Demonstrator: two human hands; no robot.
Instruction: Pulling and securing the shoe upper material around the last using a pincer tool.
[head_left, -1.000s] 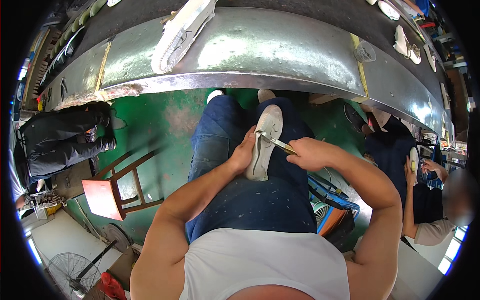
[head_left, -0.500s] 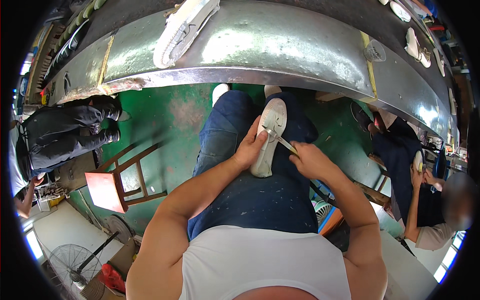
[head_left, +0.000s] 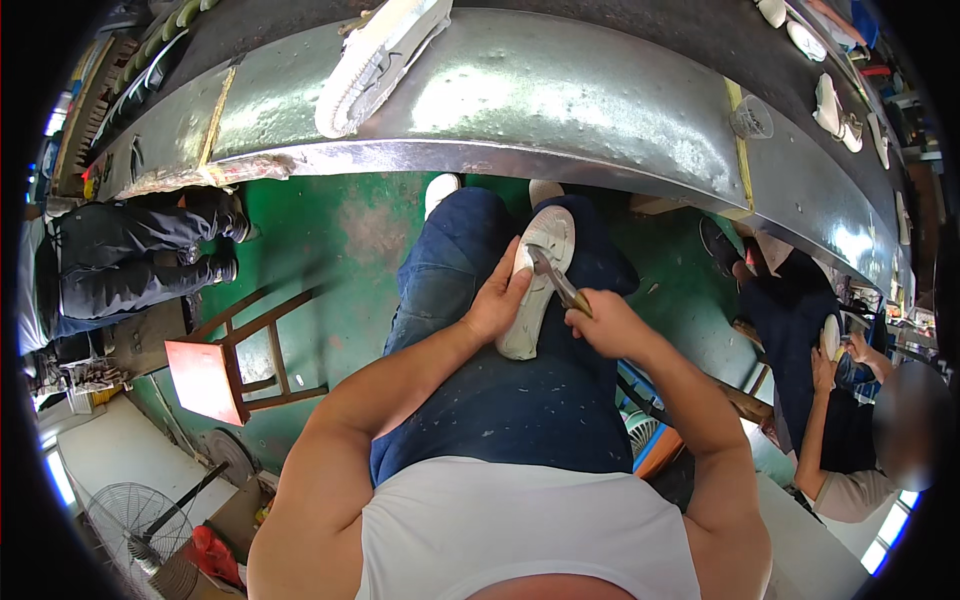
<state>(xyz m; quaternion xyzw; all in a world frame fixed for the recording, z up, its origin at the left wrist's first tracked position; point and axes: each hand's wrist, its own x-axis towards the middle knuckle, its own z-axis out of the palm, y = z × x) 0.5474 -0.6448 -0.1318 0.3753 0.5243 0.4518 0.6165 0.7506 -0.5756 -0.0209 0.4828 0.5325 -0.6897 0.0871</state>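
Observation:
A white shoe [head_left: 521,325] lies across my thighs with its underside up and its toe end pointing away from me. My left hand [head_left: 496,299] is closed around the shoe's left edge, the thumb over its underside. In my right hand [head_left: 608,322] is a pair of metal pincers [head_left: 557,277], gripped by the handles. The head of the pincers touches the underside near the toe end. Whether its jaws grip any material is too small to tell.
Ahead of my knees runs a metal-covered bench [head_left: 560,85], bearing another white shoe [head_left: 380,70] and a clear cup [head_left: 752,118]. A wooden stool [head_left: 205,380] and a fan [head_left: 140,530] stand at left. People sit at both sides; the one at right holds a shoe [head_left: 830,337].
The pincers have turned in my right hand, and their head has moved slightly up along the underside toward the toe end. My left hand keeps its hold on the shoe.

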